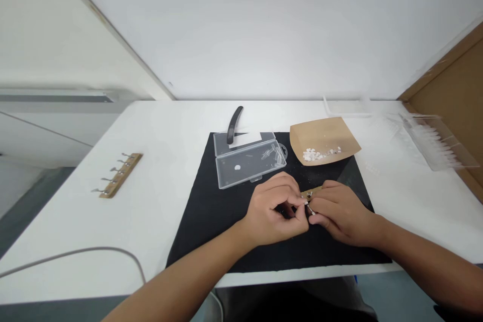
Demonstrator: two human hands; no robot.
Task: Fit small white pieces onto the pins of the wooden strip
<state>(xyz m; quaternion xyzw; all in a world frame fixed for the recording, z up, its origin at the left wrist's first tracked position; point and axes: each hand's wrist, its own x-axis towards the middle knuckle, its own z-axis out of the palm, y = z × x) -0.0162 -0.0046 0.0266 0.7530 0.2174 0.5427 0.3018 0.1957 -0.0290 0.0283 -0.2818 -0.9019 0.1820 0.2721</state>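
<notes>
Over the black mat [211,221], my left hand [279,209] has thumb and index finger pinched on a tiny white piece [306,203]. Close beside it, my right hand [339,214] is closed around a small wooden strip [312,191] with metal hooks, like the rack on the left. A thin metal hook [310,210] sticks out between the two hands. My fingers hide most of the strip. Behind the hands lies an open clear plastic case [245,167] with small clear pieces and one white disc [237,167] inside.
A brown paper [324,136] with many white bits stands behind my right hand. A dark curved tool [234,125] rests on the case lid. At the left is a wooden hook rack [121,176]; at the right are clear trays [433,141]. A grey cable [94,249] crosses the front left.
</notes>
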